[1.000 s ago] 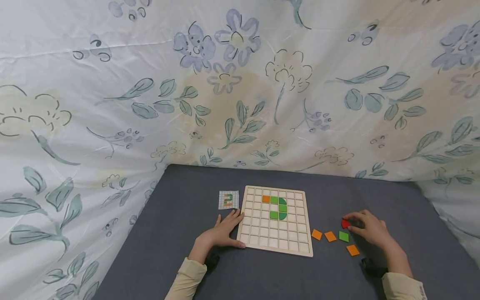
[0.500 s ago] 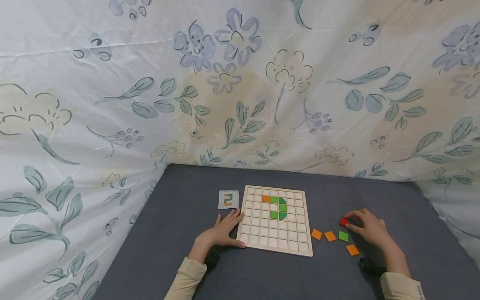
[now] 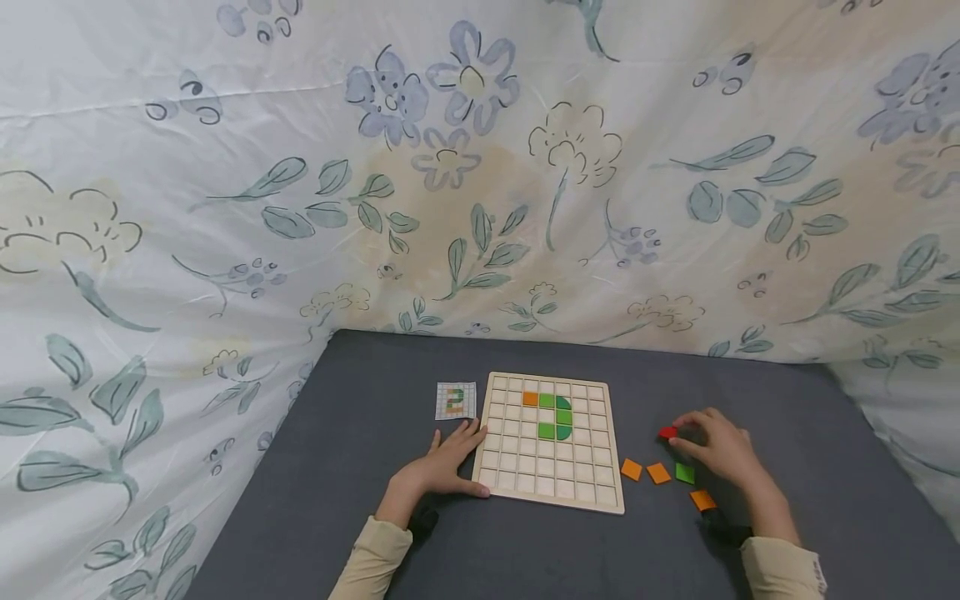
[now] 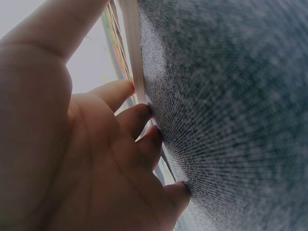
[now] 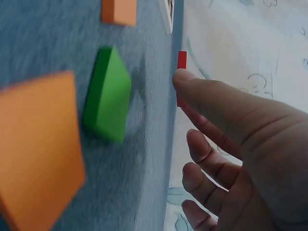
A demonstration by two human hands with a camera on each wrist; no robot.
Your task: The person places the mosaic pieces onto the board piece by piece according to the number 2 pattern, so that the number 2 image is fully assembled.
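My right hand (image 3: 716, 446) pinches a small red tile (image 3: 667, 432) between thumb and forefinger, to the right of the board. In the right wrist view the red tile (image 5: 181, 60) shows edge-on, raised off the table. My left hand (image 3: 442, 467) lies with spread fingers at the left edge of the wooden grid board (image 3: 525, 483), thumb at its lower left corner. On the board, an orange tile (image 3: 530, 399), several green square tiles (image 3: 547, 431) and two green rounded tiles (image 3: 564, 432) form a curved shape. In the left wrist view the fingertips (image 4: 126, 87) touch the board's side.
Right of the board lie two orange tiles (image 3: 631, 470), a green tile (image 3: 684, 473) and another orange tile (image 3: 702, 500) near my right wrist. A printed pattern card (image 3: 455, 401) rests left of the board. Floral cloth (image 3: 480, 208) hangs behind the dark table (image 3: 375, 375).
My right hand has lifted the red tile and moved left with it, towards the board. My left hand stays in place at the board's edge.
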